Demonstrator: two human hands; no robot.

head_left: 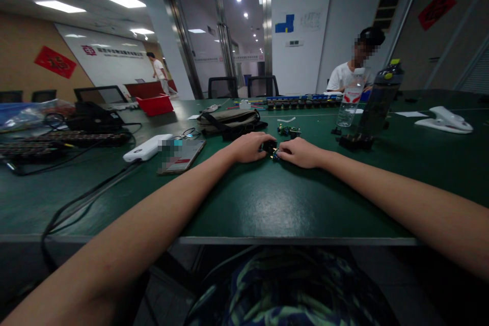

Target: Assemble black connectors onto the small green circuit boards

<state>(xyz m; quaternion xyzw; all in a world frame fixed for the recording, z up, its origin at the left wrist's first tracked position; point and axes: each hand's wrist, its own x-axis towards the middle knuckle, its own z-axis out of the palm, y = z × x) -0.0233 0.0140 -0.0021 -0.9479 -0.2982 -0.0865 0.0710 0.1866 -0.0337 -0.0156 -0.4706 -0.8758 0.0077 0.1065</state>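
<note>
Over the middle of the green table point(267, 204), my two hands are close together. My left hand point(250, 147) is closed around a small black part point(269, 145), its fingers curled over the top. Between the fingertips of my right hand point(301, 154) is a small circuit board point(274, 154) with gold-coloured pins. The board is right beside the black part; whether they are joined I cannot tell. Just beyond my hands lie several loose green circuit boards point(289, 131).
To the left are a phone point(185, 157), a white power bank point(148, 147) with a cable and a grey bag point(229, 121). A clear water bottle point(347, 107), a dark bottle point(378, 104) and a white scanner point(445, 121) stand right. A person point(349, 74) sits across.
</note>
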